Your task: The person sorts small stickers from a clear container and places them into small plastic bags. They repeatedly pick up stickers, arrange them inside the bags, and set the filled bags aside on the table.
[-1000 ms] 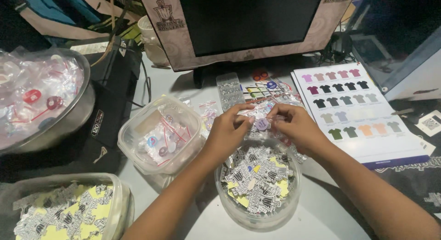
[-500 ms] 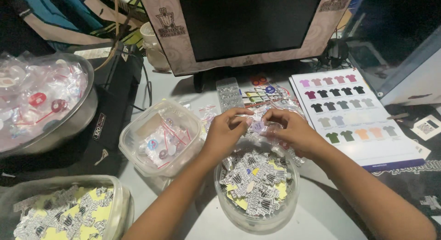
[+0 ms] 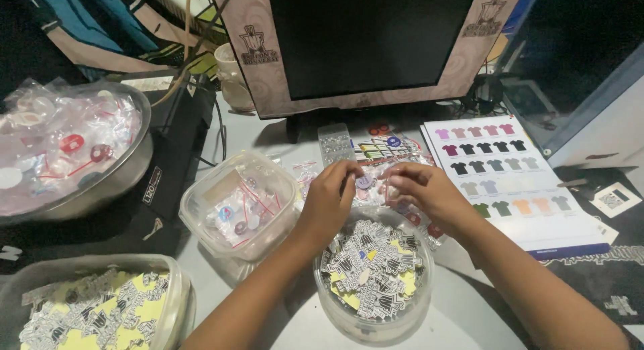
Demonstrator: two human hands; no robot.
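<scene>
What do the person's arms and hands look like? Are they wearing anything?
Both arms are bare, with no sleeves in view. The left hand and right hand wear no gloves, and no rings, watch or bracelets show. The fingers are bare too.

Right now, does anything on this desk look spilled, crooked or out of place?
Nothing looks spilled. The printed cut-outs sit inside the round tub under both hands, left hand and right hand. Only the colour chart lies askew, and small clear packets lie loose nearby.

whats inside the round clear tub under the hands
The round tub holds a heap of small black, white and yellow cut-out stickers. Anything beneath the top layer is covered.
</scene>
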